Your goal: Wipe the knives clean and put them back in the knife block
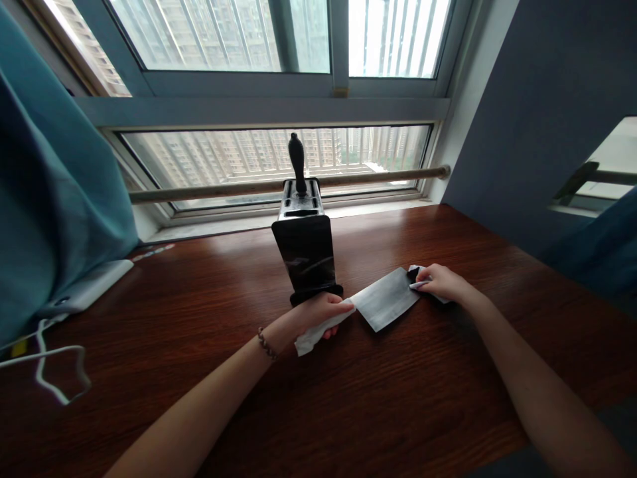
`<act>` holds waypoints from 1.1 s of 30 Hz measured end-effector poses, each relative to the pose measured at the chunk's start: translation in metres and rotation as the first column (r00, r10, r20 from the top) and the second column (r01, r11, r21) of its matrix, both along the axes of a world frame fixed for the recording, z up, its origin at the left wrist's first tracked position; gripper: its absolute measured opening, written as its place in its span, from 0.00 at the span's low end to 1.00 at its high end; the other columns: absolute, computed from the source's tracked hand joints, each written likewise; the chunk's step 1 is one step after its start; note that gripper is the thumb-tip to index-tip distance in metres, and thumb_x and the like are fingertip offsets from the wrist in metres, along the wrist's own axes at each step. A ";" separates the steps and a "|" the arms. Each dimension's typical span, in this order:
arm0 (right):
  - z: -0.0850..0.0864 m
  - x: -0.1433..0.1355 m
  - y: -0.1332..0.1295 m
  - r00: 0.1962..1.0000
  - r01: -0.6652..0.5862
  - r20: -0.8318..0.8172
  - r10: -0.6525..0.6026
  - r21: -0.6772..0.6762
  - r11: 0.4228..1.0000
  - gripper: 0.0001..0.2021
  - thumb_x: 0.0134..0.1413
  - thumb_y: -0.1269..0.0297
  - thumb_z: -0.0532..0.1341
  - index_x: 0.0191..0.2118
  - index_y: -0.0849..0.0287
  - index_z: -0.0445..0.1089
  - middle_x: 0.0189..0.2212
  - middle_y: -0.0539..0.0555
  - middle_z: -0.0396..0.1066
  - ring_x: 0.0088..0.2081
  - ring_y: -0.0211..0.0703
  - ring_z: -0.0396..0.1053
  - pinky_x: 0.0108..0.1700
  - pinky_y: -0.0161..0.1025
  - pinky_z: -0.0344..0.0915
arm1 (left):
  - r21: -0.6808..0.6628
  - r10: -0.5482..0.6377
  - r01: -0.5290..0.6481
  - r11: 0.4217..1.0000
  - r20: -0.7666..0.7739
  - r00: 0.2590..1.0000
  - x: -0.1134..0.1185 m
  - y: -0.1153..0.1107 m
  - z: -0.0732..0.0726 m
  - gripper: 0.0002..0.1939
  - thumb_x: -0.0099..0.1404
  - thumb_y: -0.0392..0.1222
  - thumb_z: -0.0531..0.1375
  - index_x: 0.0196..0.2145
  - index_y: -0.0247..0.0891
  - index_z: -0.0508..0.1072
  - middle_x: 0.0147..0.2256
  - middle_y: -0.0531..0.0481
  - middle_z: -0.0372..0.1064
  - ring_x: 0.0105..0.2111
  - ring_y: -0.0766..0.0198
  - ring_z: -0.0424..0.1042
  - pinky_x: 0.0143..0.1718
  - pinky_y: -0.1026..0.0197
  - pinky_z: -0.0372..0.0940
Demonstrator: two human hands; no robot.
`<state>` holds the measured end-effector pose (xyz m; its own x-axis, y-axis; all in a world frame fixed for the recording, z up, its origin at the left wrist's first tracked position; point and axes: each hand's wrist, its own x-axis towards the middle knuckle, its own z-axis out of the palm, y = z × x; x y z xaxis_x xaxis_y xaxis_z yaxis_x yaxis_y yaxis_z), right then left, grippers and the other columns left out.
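Observation:
A broad grey cleaver [387,300] is held low over the wooden table, its blade pointing right. My left hand [326,312] is closed around its handle end, with a strip of white paper or tissue [311,338] showing under the fingers. The handle itself is hidden. At the far end of the blade my right hand [438,282] pinches a white tissue [421,284] against the metal. Something small and dark shows beside those fingers. Just behind my left hand stands a black knife block [306,252], with one dark-handled tool [297,162] upright in its slotted top.
The brown wooden table [239,265] runs up to the window sill. A white power strip [94,285] with a white cable [42,358] lies at the left, below a blue curtain [64,146]. A horizontal rail [223,192] crosses the window.

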<state>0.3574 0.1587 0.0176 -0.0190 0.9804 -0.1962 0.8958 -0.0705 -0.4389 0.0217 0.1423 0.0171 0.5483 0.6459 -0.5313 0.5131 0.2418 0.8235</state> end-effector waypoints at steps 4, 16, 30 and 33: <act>0.007 -0.004 -0.003 0.982 0.113 0.156 -0.109 -0.018 0.993 0.12 0.49 0.54 0.63 0.37 0.53 0.75 0.37 0.55 0.73 0.41 0.52 0.70 0.39 0.41 0.62 | 0.007 0.007 -0.007 1.000 0.008 1.000 0.000 0.000 0.000 0.23 0.59 0.64 0.57 0.31 0.37 0.66 0.19 0.52 0.64 0.15 0.66 0.61 0.16 0.65 0.54; 0.004 -0.001 0.000 0.999 -0.020 0.050 0.019 0.026 0.999 0.08 0.50 0.61 0.64 0.31 0.60 0.76 0.32 0.56 0.74 0.37 0.48 0.71 0.38 0.38 0.61 | 0.000 0.020 -0.020 1.000 0.030 0.999 -0.002 0.000 -0.004 0.26 0.56 0.66 0.59 0.32 0.37 0.66 0.19 0.51 0.65 0.16 0.66 0.62 0.16 0.65 0.55; 0.016 -0.046 -0.022 0.840 -0.454 -0.325 0.435 0.020 0.891 0.11 0.48 0.60 0.63 0.28 0.63 0.76 0.29 0.53 0.68 0.32 0.43 0.65 0.35 0.38 0.59 | -0.010 0.009 -0.009 1.000 0.028 1.000 -0.002 0.001 -0.004 0.28 0.54 0.68 0.59 0.33 0.37 0.66 0.20 0.51 0.65 0.17 0.65 0.62 0.17 0.64 0.56; 0.017 -0.060 -0.029 0.791 -0.516 -0.363 0.493 0.039 0.856 0.10 0.48 0.60 0.63 0.27 0.62 0.76 0.29 0.52 0.64 0.31 0.40 0.62 0.34 0.36 0.58 | 0.005 -0.008 0.007 1.000 0.024 1.000 -0.003 0.003 -0.008 0.28 0.55 0.68 0.58 0.32 0.37 0.65 0.19 0.52 0.65 0.16 0.65 0.62 0.16 0.64 0.56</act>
